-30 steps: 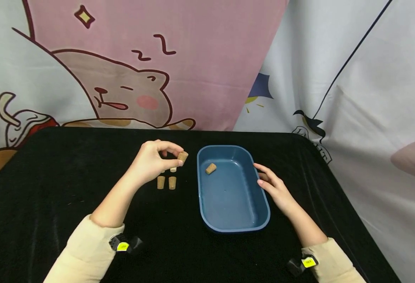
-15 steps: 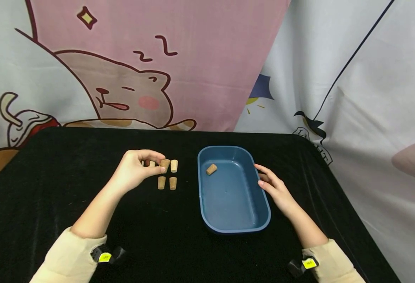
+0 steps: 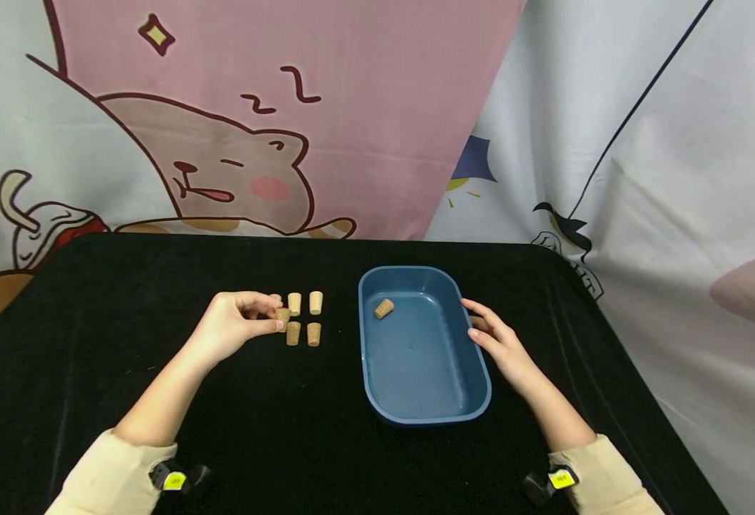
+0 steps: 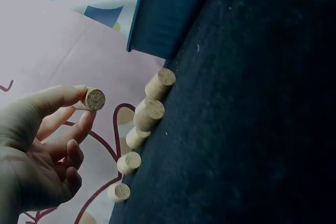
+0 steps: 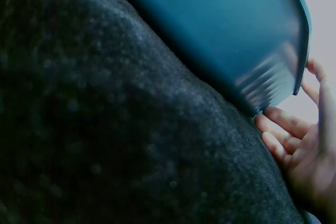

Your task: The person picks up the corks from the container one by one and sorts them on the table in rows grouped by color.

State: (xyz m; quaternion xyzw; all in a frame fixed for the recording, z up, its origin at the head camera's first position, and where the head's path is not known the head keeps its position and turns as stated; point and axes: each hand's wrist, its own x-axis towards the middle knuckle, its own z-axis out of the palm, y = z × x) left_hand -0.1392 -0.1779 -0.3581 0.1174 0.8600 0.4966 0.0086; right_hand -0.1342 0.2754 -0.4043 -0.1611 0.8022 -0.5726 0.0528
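In the head view my left hand (image 3: 232,323) pinches a cork stopper (image 3: 283,319) between thumb and fingertips, left of several other corks. The left wrist view shows the held cork (image 4: 94,99) end-on, apart from the others. Two front corks (image 3: 313,334) and a back row of corks (image 3: 315,302) sit on the black cloth, one back cork partly hidden by the hand. My right hand (image 3: 502,345) touches the right side of a blue plastic tray (image 3: 426,415), fingers mostly straight against its outer wall. Inside the tray lies one cork (image 3: 383,308), near its far left.
Black cloth (image 3: 274,443) covers the table, and a patterned curtain (image 3: 377,143) hangs behind its far edge. The tray stands right of the corks, with a strip of cloth between them.
My left hand has moved left and toward me, carrying its cork away from the tray and past the rows. The right hand and the tray stay in place.
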